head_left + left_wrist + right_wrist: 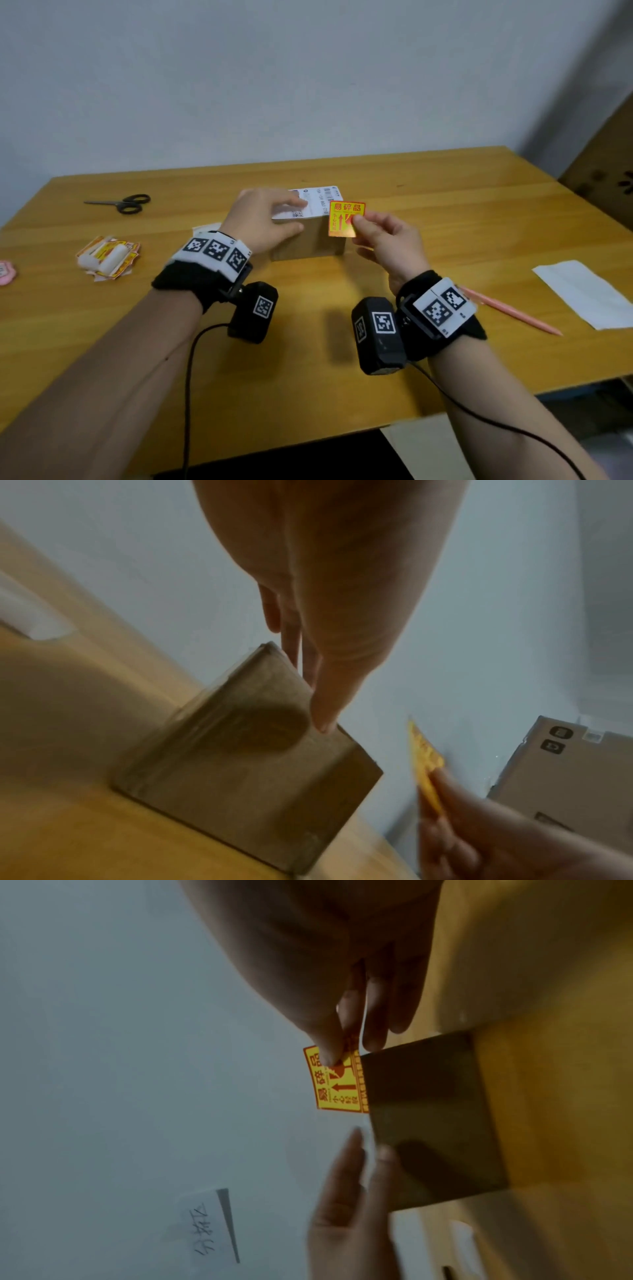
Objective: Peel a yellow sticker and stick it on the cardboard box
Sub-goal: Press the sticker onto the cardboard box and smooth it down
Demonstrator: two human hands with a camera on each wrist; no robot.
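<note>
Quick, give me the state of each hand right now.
Left hand: open, fingers laid over the cardboard box, steadying it.
Right hand: pinching the yellow sticker, held up beside the box.

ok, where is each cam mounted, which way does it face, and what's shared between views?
Head: worn on the head, looks forward and down at the table; shows both forearms, the left hand on the cardboard box, and the right hand pinching the yellow sticker.
Left wrist: looks along the left hand's fingers to the box; the right hand enters at lower right.
Right wrist: looks along the right hand's fingers to the sticker; the left hand enters from below.
Shared: box and sticker in all three.
</note>
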